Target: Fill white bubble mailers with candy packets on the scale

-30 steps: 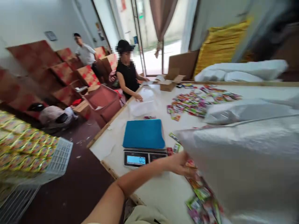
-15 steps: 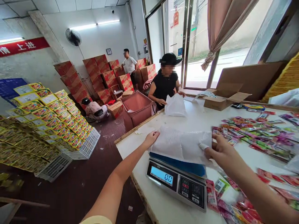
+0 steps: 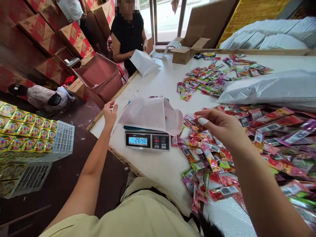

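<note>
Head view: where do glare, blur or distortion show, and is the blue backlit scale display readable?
Head view, top: daylight washes out the glass doorway; head view, upper left: red-and-brown cardboard boxes lean, apparently wide-angle distortion; head view, lower right: glossy multicoloured sachets smear; head view, centre: the blue backlit scale display has legible digits.

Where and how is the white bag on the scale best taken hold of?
Probably by both ends: left hand from the left on the tapering end, right hand from the right on the red-lined end. The bag lies sideways across the scale, its right end jutting past it, and looks limp.
</note>
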Demonstrator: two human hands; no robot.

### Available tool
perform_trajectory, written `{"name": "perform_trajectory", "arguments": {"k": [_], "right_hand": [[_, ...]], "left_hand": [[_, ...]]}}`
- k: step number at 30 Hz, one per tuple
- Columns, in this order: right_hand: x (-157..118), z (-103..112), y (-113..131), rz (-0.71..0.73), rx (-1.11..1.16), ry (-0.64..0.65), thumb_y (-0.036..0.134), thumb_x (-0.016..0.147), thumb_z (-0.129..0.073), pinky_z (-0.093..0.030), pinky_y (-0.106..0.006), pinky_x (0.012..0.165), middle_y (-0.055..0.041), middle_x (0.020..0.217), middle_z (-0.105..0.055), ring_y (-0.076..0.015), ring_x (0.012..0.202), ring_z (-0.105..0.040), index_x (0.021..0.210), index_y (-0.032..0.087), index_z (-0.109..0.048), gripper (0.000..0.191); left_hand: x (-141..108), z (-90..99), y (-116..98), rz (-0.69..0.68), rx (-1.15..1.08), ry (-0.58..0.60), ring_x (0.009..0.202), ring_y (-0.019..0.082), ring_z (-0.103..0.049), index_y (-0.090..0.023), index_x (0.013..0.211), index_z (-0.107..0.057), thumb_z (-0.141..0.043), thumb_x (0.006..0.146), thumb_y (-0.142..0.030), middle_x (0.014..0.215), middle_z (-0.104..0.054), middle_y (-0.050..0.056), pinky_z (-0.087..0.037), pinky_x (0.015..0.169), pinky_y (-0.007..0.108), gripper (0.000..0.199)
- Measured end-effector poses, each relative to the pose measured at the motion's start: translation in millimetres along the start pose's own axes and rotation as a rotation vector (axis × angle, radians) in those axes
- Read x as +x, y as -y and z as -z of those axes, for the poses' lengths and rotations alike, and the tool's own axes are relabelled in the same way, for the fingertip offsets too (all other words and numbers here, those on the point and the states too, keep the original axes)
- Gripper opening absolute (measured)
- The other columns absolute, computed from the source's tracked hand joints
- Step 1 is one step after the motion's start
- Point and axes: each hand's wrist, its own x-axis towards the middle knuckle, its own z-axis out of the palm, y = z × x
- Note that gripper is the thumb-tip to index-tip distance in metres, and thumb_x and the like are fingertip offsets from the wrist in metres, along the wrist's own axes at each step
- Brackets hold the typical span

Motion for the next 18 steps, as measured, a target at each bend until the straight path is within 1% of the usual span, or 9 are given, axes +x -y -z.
{"name": "perform_trajectory", "arguments": {"k": [2, 5, 8, 11, 13, 15, 17, 18], "right_hand": [[0.1, -5.0, -5.8, 0.007, 0.007, 0.011, 0.047, 0.075, -0.080, -0.057, -0.029, 0.058, -0.0032, 0.081, -0.073, -0.0152, 0.065, -0.065, 0.100, 0.025, -0.075, 0.034], [4.5, -19.0, -10.1, 0.009, 0.014, 0.059, 0.048, 0.075, -0.078, -0.055, -0.028, 0.057, -0.0032, 0.081, -0.073, -0.0141, 0.063, -0.063, 0.101, 0.023, -0.074, 0.037], [8.9, -32.0, -12.8, 0.025, -0.004, 0.115, 0.047, 0.077, -0.074, -0.055, -0.029, 0.059, -0.0043, 0.082, -0.073, -0.0145, 0.065, -0.064, 0.103, 0.021, -0.074, 0.036], [13.1, -41.1, -16.9, 0.067, -0.038, 0.168, 0.041, 0.083, -0.067, -0.057, -0.031, 0.067, -0.0062, 0.089, -0.075, -0.0179, 0.076, -0.070, 0.107, 0.021, -0.072, 0.032], [19.2, -47.8, -19.4, 0.141, -0.085, 0.229, 0.031, 0.084, -0.062, -0.059, -0.035, 0.077, -0.0067, 0.098, -0.076, -0.0208, 0.089, -0.072, 0.113, 0.021, -0.070, 0.032], [30.3, -58.1, -21.2, 0.263, -0.147, 0.305, 0.021, 0.081, -0.057, -0.059, -0.040, 0.089, -0.0076, 0.113, -0.075, -0.0232, 0.104, -0.071, 0.123, 0.023, -0.067, 0.043], [46.6, -74.2, -22.6, 0.410, -0.227, 0.363, 0.016, 0.078, -0.057, -0.057, -0.045, 0.099, -0.0091, 0.128, -0.070, -0.0257, 0.117, -0.067, 0.129, 0.024, -0.064, 0.052], [55.9, -84.3, -23.4, 0.475, -0.269, 0.374, 0.016, 0.077, -0.059, -0.055, -0.046, 0.103, -0.0095, 0.132, -0.068, -0.0265, 0.121, -0.065, 0.129, 0.024, -0.064, 0.053]], "left_hand": [[-11.2, 13.1, 2.7, -0.008, 0.004, -0.006, 0.098, 0.019, -0.064, -0.016, 0.117, -0.068, -0.065, 0.092, -0.036, 0.113, -0.067, 0.012, -0.051, 0.088, 0.032, 0.032], [-24.9, 24.9, 0.4, 0.000, 0.024, -0.005, 0.098, 0.019, -0.065, -0.018, 0.119, -0.066, -0.064, 0.092, -0.043, 0.116, -0.067, 0.011, -0.052, 0.086, 0.031, 0.036], [-32.4, 29.9, -4.3, -0.013, 0.037, -0.014, 0.100, 0.020, -0.065, -0.019, 0.118, -0.066, -0.063, 0.092, -0.046, 0.118, -0.068, 0.011, -0.052, 0.087, 0.032, 0.037], [-35.6, 31.3, -8.4, -0.027, 0.036, -0.006, 0.102, 0.021, -0.066, -0.019, 0.117, -0.066, -0.061, 0.092, -0.047, 0.119, -0.069, 0.012, -0.052, 0.088, 0.033, 0.038], [-36.6, 30.4, -10.5, -0.021, 0.041, 0.008, 0.102, 0.021, -0.066, -0.019, 0.118, -0.065, -0.061, 0.092, -0.047, 0.119, -0.069, 0.012, -0.052, 0.088, 0.033, 0.038], [-38.2, 27.2, -12.7, -0.013, 0.050, 0.016, 0.103, 0.021, -0.066, -0.019, 0.119, -0.065, -0.061, 0.092, -0.047, 0.120, -0.069, 0.012, -0.052, 0.088, 0.034, 0.039], [-41.5, 20.9, -15.2, -0.025, 0.062, 0.041, 0.105, 0.022, -0.066, -0.020, 0.122, -0.065, -0.061, 0.092, -0.048, 0.123, -0.068, 0.013, -0.053, 0.089, 0.036, 0.041], [-43.9, 16.4, -16.5, -0.051, 0.071, 0.076, 0.108, 0.024, -0.065, -0.021, 0.123, -0.065, -0.061, 0.092, -0.049, 0.125, -0.068, 0.013, -0.053, 0.092, 0.037, 0.042]]}}
